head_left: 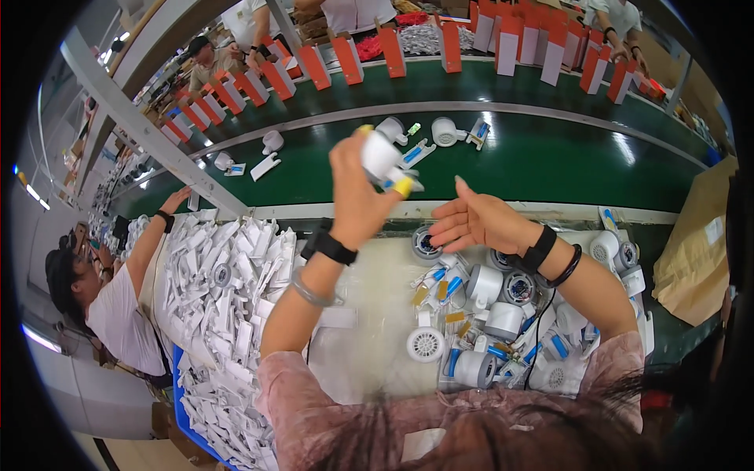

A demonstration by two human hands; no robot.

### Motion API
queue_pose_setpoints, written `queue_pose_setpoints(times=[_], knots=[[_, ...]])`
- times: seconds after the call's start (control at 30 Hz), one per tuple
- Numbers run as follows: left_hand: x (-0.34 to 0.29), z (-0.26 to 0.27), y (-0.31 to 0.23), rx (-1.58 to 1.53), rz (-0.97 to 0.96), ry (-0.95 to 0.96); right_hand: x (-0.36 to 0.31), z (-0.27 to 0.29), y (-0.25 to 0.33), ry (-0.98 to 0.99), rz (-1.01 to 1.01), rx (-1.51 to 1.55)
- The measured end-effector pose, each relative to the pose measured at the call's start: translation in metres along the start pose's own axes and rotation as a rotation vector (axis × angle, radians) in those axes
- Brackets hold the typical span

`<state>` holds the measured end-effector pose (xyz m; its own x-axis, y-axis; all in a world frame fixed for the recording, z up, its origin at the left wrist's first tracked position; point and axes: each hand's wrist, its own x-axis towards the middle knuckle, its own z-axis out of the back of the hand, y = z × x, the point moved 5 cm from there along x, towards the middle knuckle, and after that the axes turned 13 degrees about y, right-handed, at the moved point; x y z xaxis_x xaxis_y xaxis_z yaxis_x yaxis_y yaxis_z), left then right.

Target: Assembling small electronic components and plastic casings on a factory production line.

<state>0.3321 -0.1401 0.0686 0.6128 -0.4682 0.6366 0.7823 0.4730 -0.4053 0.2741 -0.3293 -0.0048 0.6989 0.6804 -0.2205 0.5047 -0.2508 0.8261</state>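
Observation:
Raised over the near edge of the green conveyor belt, my left hand (355,187) grips a white rounded plastic housing (380,157). Yellow covers sit on its thumb and a fingertip. A small blue and white piece shows under the housing, partly hidden by the thumb. My right hand (481,223) is open, palm turned left and fingers apart, with nothing in it. Beneath it lie several white round housings (484,286), some with a dark inner ring, mixed with blue cylindrical cells (453,287) and wires. One grilled round housing (425,345) lies face up at the pile's left.
A heap of white plastic strips (228,275) fills the left of the bench, partly in a blue bin (184,416). Housings (444,132) lie on the belt (534,169). Orange and white boxes (346,59) line the far side. A brown paper bag (691,243) stands right. Co-workers sit left and across.

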Motion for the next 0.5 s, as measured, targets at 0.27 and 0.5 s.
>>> queue_pose_setpoints(times=[0.27,0.5], knots=[[-0.053,-0.024,-0.111,0.277,-0.732,0.242,-0.008,-0.030,0.004,-0.019,0.200,0.200],[-0.045,0.008,-0.081,-0.158,-0.247,0.225,-0.029,-0.053,0.028,0.190,0.309,-0.056]])
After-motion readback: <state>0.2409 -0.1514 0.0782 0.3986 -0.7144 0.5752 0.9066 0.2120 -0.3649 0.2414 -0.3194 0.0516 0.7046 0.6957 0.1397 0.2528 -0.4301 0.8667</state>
